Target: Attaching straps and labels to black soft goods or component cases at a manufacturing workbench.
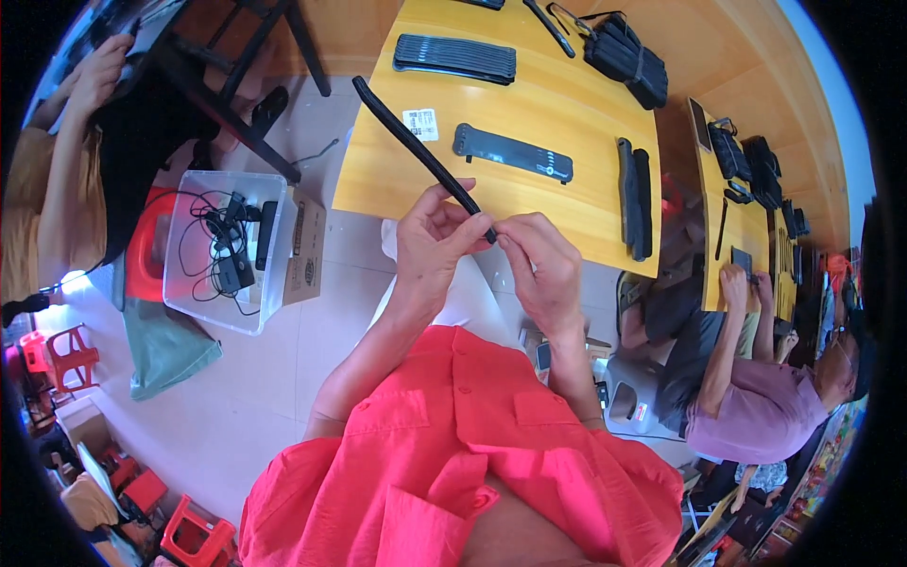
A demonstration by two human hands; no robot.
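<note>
A long, narrow black strip [406, 134] slants up and left from my hands over the front edge of the yellow wooden table [557, 213]. My left hand [433, 236] is closed around it near its lower end. The fingers of my right hand [543, 265] pinch at that same end, close to my left thumb. Beyond them lies a flat, glossy black band [513, 153] with small round marks at both ends. A white printed label [420, 125] sits beside the raised strip. Two black strips [635, 198] lie side by side near the table's right edge.
Stacked black bands [453, 59] and a black bundle [626, 61] occupy the far part of the table. Left of me stands a clear plastic bin [269, 283] of cables and adapters, beside a red stool [146, 250]. Other people sit on both sides; one works at another table [718, 222].
</note>
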